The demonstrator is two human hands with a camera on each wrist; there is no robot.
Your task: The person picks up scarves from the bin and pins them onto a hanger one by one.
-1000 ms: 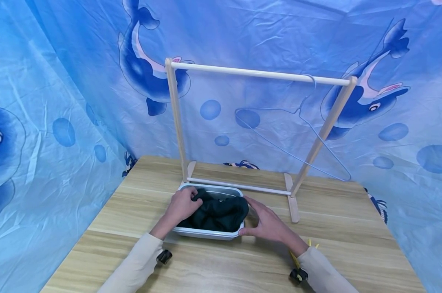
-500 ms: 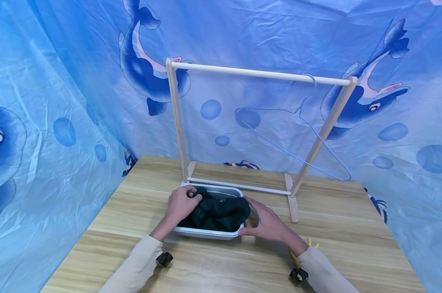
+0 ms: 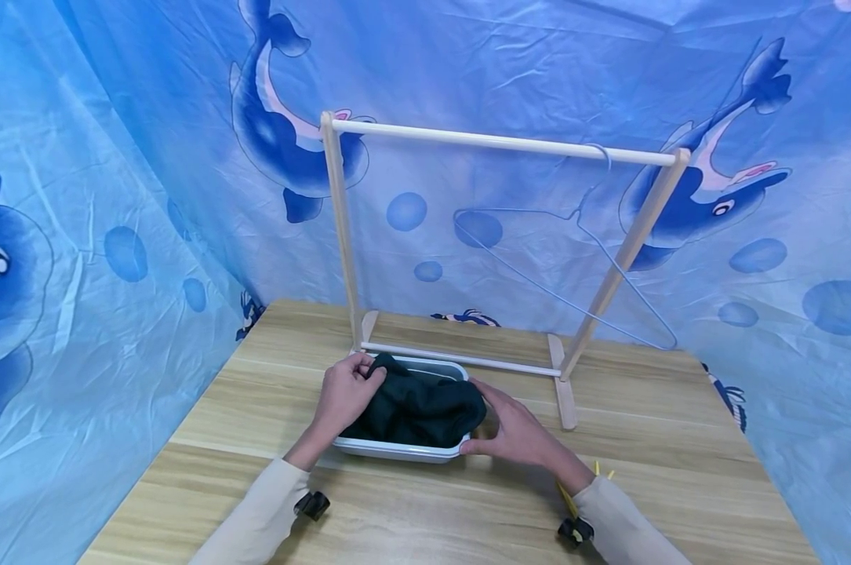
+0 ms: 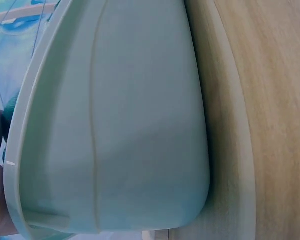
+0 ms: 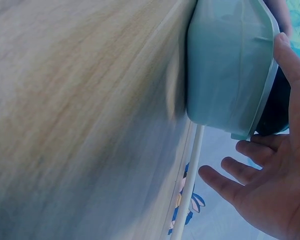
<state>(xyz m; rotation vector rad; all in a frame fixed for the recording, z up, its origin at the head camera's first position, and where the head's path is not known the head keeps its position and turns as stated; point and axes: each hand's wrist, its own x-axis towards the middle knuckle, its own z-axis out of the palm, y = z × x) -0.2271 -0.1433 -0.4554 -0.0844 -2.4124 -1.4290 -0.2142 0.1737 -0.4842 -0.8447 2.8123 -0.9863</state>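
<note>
Cartoon dolphins and round bubbles covered the blue backdrop [image 3: 432,63] behind a wooden rack [image 3: 467,137], whose top bar carried a tilted wire hanger [image 3: 578,213]. On the wood-grain surface [image 3: 425,510], just in front of the rack's lower bar, stood a pale tub [image 3: 397,450] with a dark green cloth [image 3: 418,412] bunched inside and bulging at its right end. The person's left hand [image 3: 345,390] pinched the cloth in a narrow grip; the right hand [image 3: 513,431], its grip wide, touched the tub's right rim
</note>
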